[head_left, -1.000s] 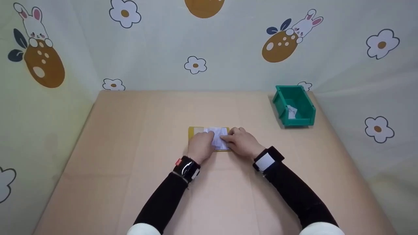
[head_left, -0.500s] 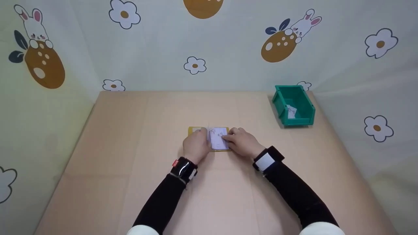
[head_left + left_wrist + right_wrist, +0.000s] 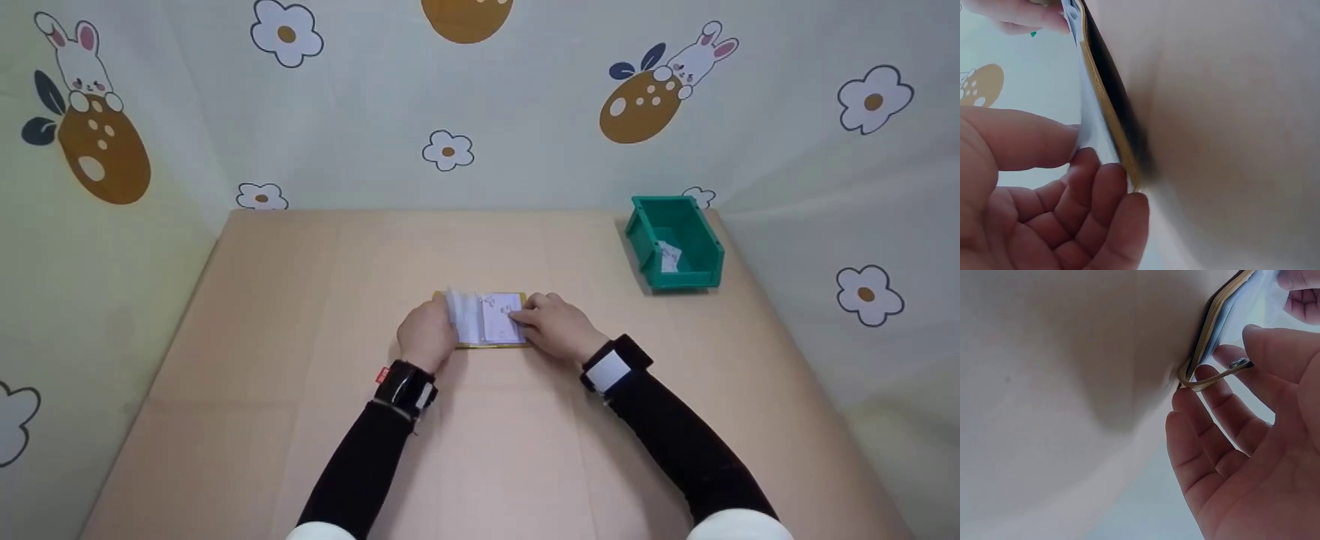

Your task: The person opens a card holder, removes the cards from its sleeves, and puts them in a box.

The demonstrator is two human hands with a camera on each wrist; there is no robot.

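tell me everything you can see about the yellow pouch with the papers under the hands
The yellow pouch is a flat, mustard-coloured rectangle lying near the middle of the tan table. It lies open, with white papers on top, some printed with small marks. The left hand pinches a few sheets at its left end and lifts them upright. The right hand holds the right end, where the wrist view shows a thin flap with a metal snap. Its material looks soft, perhaps leather-like.
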